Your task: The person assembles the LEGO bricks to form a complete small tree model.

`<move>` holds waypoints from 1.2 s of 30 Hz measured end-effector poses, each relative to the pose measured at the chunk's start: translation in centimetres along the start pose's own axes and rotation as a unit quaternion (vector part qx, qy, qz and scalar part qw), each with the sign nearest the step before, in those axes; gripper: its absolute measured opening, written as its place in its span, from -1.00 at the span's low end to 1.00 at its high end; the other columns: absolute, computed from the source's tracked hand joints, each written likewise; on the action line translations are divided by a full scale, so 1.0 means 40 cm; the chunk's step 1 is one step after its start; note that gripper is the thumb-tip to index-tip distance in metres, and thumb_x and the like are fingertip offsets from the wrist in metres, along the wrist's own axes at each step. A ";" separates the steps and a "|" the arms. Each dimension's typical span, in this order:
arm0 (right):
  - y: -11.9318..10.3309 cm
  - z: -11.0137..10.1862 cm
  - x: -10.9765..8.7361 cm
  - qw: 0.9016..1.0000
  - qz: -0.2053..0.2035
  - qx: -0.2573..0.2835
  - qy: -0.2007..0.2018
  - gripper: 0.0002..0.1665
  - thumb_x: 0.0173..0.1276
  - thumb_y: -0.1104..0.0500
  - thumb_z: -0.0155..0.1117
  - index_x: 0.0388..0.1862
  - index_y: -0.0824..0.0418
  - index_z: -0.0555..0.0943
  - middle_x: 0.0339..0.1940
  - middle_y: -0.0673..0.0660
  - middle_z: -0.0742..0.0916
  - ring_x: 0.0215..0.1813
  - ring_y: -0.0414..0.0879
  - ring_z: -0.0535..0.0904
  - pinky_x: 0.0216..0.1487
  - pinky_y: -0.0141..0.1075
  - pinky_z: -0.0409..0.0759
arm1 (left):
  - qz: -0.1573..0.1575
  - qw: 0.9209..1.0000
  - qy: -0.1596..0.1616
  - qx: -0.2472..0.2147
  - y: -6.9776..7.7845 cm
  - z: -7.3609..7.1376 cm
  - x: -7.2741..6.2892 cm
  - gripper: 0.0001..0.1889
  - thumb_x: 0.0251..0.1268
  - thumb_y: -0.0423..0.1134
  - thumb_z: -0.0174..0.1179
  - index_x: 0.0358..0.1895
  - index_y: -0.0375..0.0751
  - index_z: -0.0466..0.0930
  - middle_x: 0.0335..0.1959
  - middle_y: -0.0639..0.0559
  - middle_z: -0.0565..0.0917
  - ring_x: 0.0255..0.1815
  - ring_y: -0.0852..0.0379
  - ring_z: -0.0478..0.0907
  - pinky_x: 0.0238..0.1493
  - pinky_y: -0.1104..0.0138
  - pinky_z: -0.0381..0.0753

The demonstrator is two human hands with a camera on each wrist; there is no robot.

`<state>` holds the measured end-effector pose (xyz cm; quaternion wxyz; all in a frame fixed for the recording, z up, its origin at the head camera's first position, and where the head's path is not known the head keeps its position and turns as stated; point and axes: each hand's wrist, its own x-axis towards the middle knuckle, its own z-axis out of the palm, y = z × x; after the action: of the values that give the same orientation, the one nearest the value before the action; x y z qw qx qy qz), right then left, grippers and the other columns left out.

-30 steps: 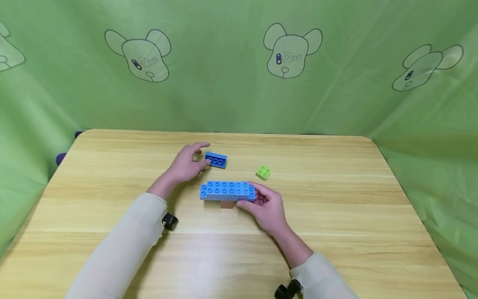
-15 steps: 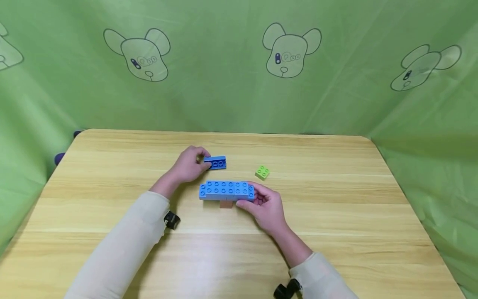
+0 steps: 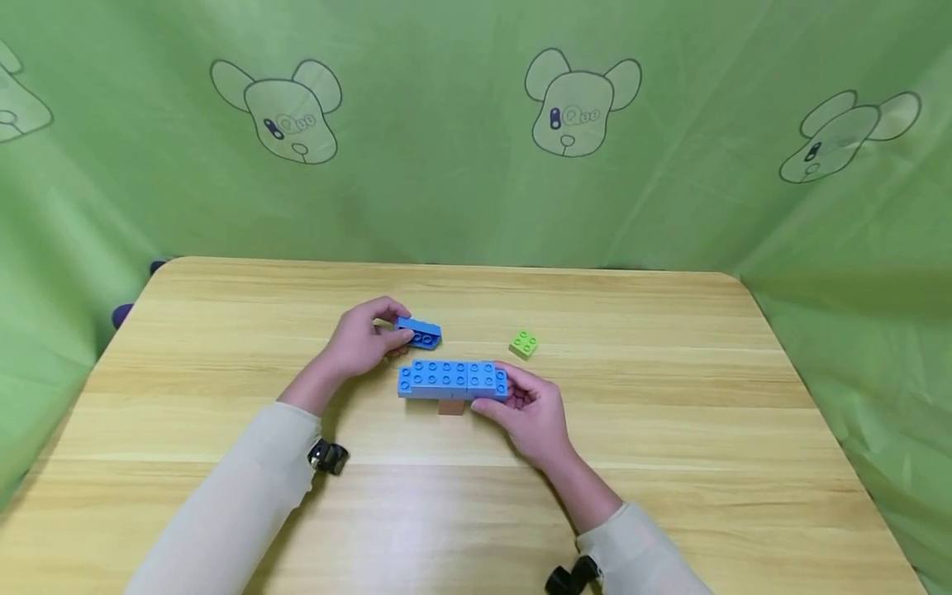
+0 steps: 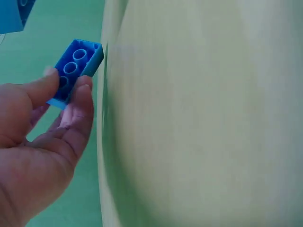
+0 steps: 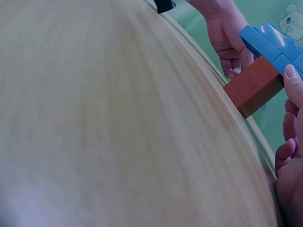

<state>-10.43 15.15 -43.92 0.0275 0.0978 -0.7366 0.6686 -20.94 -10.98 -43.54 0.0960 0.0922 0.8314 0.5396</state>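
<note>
My left hand (image 3: pixel 360 340) pinches a blue toy brick (image 3: pixel 426 335) between thumb and fingers. In the left wrist view the hollow underside of this blue brick (image 4: pixel 71 68) faces the camera, showing its round tubes. Nearer to me stands a structure of light blue bricks (image 3: pixel 446 378), studs up, on a narrow brown brick column (image 3: pixel 450 407). My right hand (image 3: pixel 530 413) grips the right end of that structure, thumb in front and fingers behind. The right wrist view shows the stacked brown bricks (image 5: pixel 253 85) beneath the blue ones.
A small lime green brick (image 3: pixel 524 344) lies right of the held brick, beyond the structure. The wooden table (image 3: pixel 669 430) has its far edge against a green curtain (image 3: pixel 446 190) printed with mouse faces. Black wrist devices (image 3: pixel 328 456) sit on both sleeves.
The left hand has closed its fingers on the dark blue brick and drawn it left and toward me, tilting it. The right hand and the brick structure have stayed put.
</note>
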 end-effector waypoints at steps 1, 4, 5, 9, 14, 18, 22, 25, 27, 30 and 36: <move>0.000 0.000 0.000 1.000 0.001 -0.001 0.001 -0.47 0.13 0.45 0.52 0.13 0.39 0.64 -0.11 0.18 0.77 -0.30 -0.11 0.60 -0.35 -0.45 0.58 | 0.000 1.000 0.003 -0.012 0.001 -0.001 -0.006 -0.81 0.39 -0.30 0.28 0.00 -0.20 0.59 -0.08 -0.14 0.58 -0.29 -0.05 0.68 -0.35 0.14 0.68; 0.000 -0.001 -0.001 1.000 0.004 -0.002 0.001 -0.47 0.14 0.44 0.52 0.13 0.38 0.64 -0.11 0.17 0.77 -0.31 -0.11 0.59 -0.35 -0.45 0.57 | 0.005 0.999 0.019 -0.043 0.009 -0.004 -0.023 -0.83 0.43 -0.22 0.25 -0.01 -0.15 0.60 -0.06 -0.10 0.59 -0.24 -0.07 0.68 -0.34 0.07 0.66; 0.000 -0.001 -0.002 1.000 0.004 -0.001 0.001 -0.47 0.13 0.44 0.52 0.13 0.38 0.64 -0.11 0.17 0.77 -0.31 -0.11 0.59 -0.35 -0.45 0.57 | 0.010 0.998 0.025 -0.054 0.013 -0.004 -0.030 -0.84 0.45 -0.21 0.23 -0.02 -0.15 0.59 -0.04 -0.09 0.59 -0.21 -0.09 0.68 -0.32 0.04 0.65; 0.000 -0.001 -0.002 1.000 0.006 0.002 0.002 -0.47 0.13 0.45 0.52 0.13 0.39 0.64 -0.11 0.18 0.76 -0.30 -0.12 0.59 -0.34 -0.45 0.58 | 0.055 0.995 0.047 -0.076 0.038 -0.004 -0.058 -0.88 0.48 -0.24 0.19 -0.04 -0.14 0.54 -0.01 -0.07 0.57 -0.15 -0.16 0.63 -0.22 0.04 0.59; -0.002 -0.001 -0.001 1.000 0.006 0.006 0.003 -0.46 0.13 0.45 0.52 0.13 0.40 0.64 -0.11 0.20 0.76 -0.28 -0.12 0.60 -0.32 -0.44 0.60 | 0.111 0.988 0.053 -0.092 0.082 0.001 -0.091 -0.73 0.40 -0.35 0.25 0.09 -0.20 0.48 0.00 -0.07 0.58 -0.08 -0.07 0.51 -0.04 0.21 0.55; -0.003 -0.002 -0.001 1.000 0.009 0.004 0.003 -0.46 0.13 0.45 0.52 0.14 0.40 0.63 -0.10 0.19 0.76 -0.26 -0.11 0.62 -0.29 -0.41 0.62 | 0.133 0.985 0.036 -0.101 0.112 0.013 -0.113 -0.59 0.34 -0.41 0.28 0.22 -0.25 0.45 0.04 -0.05 0.59 -0.01 0.03 0.53 0.08 0.26 0.56; -0.004 -0.002 -0.001 1.000 0.013 -0.001 0.004 -0.46 0.14 0.43 0.52 0.15 0.39 0.63 -0.10 0.19 0.76 -0.26 -0.11 0.62 -0.26 -0.39 0.64 | 0.166 0.981 0.023 -0.096 0.132 0.027 -0.130 -0.58 0.31 -0.46 0.30 0.22 -0.28 0.49 0.06 -0.04 0.60 0.00 0.04 0.56 0.09 0.24 0.57; -0.006 -0.002 -0.001 1.000 0.012 -0.003 0.003 -0.46 0.15 0.43 0.52 0.15 0.39 0.63 -0.11 0.19 0.76 -0.27 -0.11 0.61 -0.27 -0.40 0.63 | 0.190 0.978 0.013 -0.088 0.137 0.037 -0.141 -0.60 0.29 -0.47 0.31 0.19 -0.29 0.54 0.03 -0.05 0.63 -0.04 0.04 0.59 0.09 0.17 0.58; -0.006 -0.002 0.000 1.000 0.009 -0.005 0.002 -0.47 0.15 0.42 0.51 0.14 0.39 0.64 -0.12 0.18 0.76 -0.29 -0.11 0.60 -0.29 -0.41 0.62 | 0.205 0.976 0.007 -0.080 0.137 0.042 -0.146 -0.63 0.29 -0.46 0.32 0.16 -0.30 0.58 0.00 -0.03 0.64 -0.06 0.04 0.59 0.09 0.11 0.57; -0.005 -0.002 0.001 1.000 0.004 -0.004 0.001 -0.47 0.15 0.42 0.52 0.14 0.38 0.64 -0.14 0.18 0.77 -0.31 -0.12 0.58 -0.32 -0.43 0.59 | 0.217 0.974 -0.001 -0.064 0.134 0.047 -0.152 -0.70 0.30 -0.43 0.33 0.09 -0.25 0.64 -0.03 0.04 0.66 -0.08 0.07 0.59 0.08 0.05 0.57; -0.001 -0.003 0.002 1.000 -0.002 0.001 -0.001 -0.48 0.15 0.43 0.51 0.14 0.39 0.64 -0.13 0.18 0.77 -0.29 -0.12 0.60 -0.30 -0.41 0.62 | 0.231 0.971 -0.020 -0.056 0.122 0.058 -0.156 -0.75 0.28 -0.43 0.34 0.00 -0.16 0.70 -0.03 0.11 0.66 -0.04 0.09 0.58 0.02 0.02 0.59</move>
<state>-10.50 15.26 -43.87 0.0279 0.1003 -0.7361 0.6688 -14.07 -8.59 -39.63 -0.0095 0.2866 0.7541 0.5908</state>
